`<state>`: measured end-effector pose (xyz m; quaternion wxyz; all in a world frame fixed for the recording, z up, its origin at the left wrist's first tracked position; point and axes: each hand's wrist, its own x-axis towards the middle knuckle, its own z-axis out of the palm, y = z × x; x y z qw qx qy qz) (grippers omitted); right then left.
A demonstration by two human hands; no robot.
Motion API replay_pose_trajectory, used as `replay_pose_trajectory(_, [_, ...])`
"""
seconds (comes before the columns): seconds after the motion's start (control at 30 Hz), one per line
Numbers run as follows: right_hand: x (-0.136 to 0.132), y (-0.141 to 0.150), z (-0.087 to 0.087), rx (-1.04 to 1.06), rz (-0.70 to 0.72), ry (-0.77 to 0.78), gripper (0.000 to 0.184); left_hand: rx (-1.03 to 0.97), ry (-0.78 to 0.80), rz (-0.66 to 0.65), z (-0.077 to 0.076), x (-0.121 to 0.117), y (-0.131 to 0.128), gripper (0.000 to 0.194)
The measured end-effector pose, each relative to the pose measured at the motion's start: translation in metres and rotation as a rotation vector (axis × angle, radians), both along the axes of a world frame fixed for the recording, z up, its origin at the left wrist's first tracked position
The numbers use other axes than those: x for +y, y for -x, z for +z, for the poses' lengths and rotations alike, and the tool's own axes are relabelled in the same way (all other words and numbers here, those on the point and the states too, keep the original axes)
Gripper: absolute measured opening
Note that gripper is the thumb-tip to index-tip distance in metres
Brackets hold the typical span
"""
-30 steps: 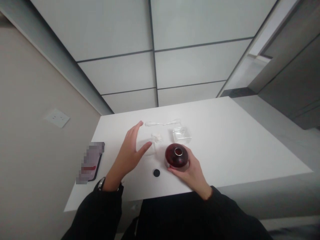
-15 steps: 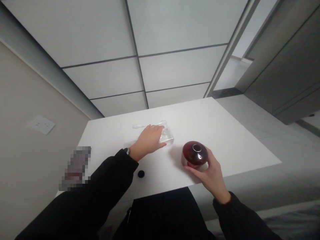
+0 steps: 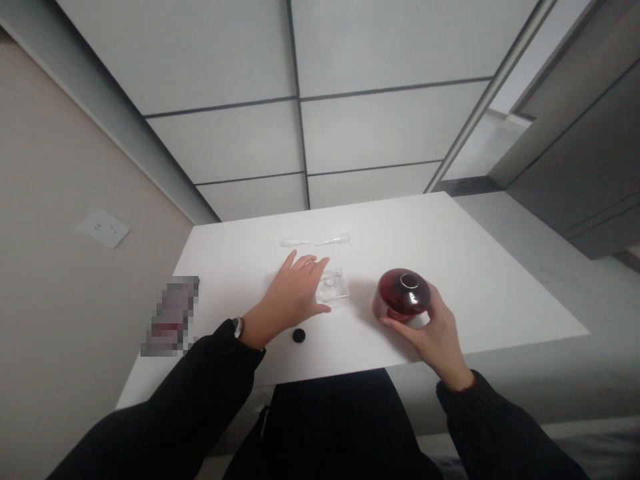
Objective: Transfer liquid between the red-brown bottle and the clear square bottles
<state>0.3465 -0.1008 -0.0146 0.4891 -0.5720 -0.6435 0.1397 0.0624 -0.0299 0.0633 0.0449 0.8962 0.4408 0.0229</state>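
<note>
My right hand (image 3: 443,333) is wrapped around the side of a dark red glass bottle (image 3: 397,297). The bottle stands at the right of the table, with a small round mouth open at its top. Fingers spread, my left hand (image 3: 295,293) hovers palm down beside a clear square glass piece (image 3: 334,287), partly covering it. Whether it touches the glass, I cannot tell. Beyond its fingertips lie two clear thin-tipped droppers (image 3: 297,243), tips toward each other. Nearer me, below the left thumb, rests a small round black cap (image 3: 299,335).
The white table (image 3: 480,280) stands before a white panelled sliding door (image 3: 370,127). A pixelated flat object (image 3: 173,317) lies at the table's left edge. A wall socket (image 3: 107,229) is on the left wall. Floor shows past the table's right edge.
My left hand has drawn back from the droppers, uncovering them, and its fingers have spread. The whole view has shifted a little. My right hand keeps its hold on the bottle.
</note>
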Motion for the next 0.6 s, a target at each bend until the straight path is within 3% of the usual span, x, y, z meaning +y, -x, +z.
replay_pose_trajectory(0.43, [-0.021, 0.036, -0.014, 0.133, 0.131, 0.194, 0.085, -0.030, -0.140, 0.103, -0.011, -0.010, -0.006, 0.091])
replay_pose_trajectory(0.6, [-0.021, 0.057, -0.016, 0.198, 0.223, 0.236, 0.083, -0.203, -0.283, 0.088, -0.001, -0.037, 0.006, 0.074])
